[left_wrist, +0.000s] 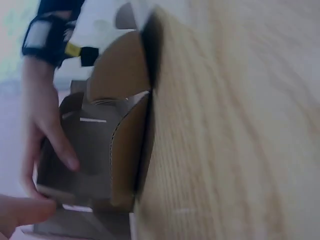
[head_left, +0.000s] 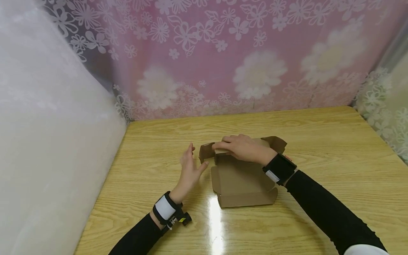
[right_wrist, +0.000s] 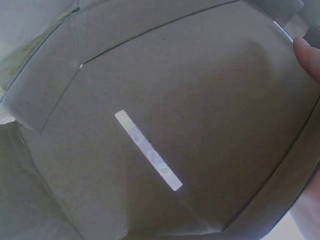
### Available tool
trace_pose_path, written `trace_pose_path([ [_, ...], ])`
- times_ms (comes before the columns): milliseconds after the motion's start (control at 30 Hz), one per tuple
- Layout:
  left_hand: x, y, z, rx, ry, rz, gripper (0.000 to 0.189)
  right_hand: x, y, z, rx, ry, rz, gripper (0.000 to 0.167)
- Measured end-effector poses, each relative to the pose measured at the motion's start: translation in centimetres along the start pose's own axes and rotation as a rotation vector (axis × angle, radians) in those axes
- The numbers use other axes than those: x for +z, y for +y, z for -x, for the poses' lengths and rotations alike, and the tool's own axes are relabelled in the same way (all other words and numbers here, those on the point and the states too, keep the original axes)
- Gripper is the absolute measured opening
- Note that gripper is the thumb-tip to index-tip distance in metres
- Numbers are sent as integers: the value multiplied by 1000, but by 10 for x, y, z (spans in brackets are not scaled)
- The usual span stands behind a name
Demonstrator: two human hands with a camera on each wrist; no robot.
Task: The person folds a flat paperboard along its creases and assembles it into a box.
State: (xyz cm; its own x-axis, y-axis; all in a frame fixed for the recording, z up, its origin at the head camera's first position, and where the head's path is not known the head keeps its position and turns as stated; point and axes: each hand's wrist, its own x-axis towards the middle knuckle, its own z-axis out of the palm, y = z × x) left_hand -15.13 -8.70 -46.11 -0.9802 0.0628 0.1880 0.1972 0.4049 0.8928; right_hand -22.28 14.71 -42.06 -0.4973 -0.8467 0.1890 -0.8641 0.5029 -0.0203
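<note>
A brown cardboard box (head_left: 245, 177), partly unfolded, lies on the table with its flaps raised. My right hand (head_left: 243, 147) grips its far panel, the fingers lying over the upper edge. In the left wrist view the thumb of the right hand (left_wrist: 50, 115) is inside the panel and the fingers are outside. My left hand (head_left: 188, 173) is just left of the box, fingers extended, thumb pointing toward a left side flap (head_left: 207, 151). A narrow slot (right_wrist: 149, 151) in the cardboard (right_wrist: 200, 100) shows in the right wrist view.
The box stands on a wood-grain table (head_left: 153, 141). Behind it hangs a pink floral curtain (head_left: 204, 71), and a pale white sheet (head_left: 57, 124) slopes along the left side. Another floral cloth (head_left: 389, 106) hangs at the right edge.
</note>
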Motion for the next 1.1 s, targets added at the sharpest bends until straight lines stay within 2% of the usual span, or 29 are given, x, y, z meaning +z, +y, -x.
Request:
trace_pose_path([
  [100,-4,-8,-9,-126,-147,-11,84,0,0,-1,-1,7,1,55],
  [167,-4,-12,-14,-182,-230,-27,86,-1,0,-1,-3,11,-2,54],
  [267,-2,-17,-19,-176,-310,-54,83,-1,0,-1,-2,10,1,54],
  [367,0,-18,-21,-121,-358,-64,71,-2,-1,-1,4,4,3,53],
  [467,3,-18,-23,-77,-380,-58,57,-2,0,-1,11,-5,5,53],
  [633,7,-19,-27,-42,-375,-75,56,-2,0,0,13,-6,2,52],
  [733,8,-19,-28,-46,-383,-91,59,-2,0,-1,7,6,4,53],
  [900,9,-19,-25,-86,-372,-150,65,-2,0,-1,14,-2,0,54],
  [967,9,-19,-23,-86,-363,-187,66,-1,0,0,19,-10,1,53],
  [1100,11,-20,-20,-44,-348,-242,66,-1,0,0,20,-9,1,53],
])
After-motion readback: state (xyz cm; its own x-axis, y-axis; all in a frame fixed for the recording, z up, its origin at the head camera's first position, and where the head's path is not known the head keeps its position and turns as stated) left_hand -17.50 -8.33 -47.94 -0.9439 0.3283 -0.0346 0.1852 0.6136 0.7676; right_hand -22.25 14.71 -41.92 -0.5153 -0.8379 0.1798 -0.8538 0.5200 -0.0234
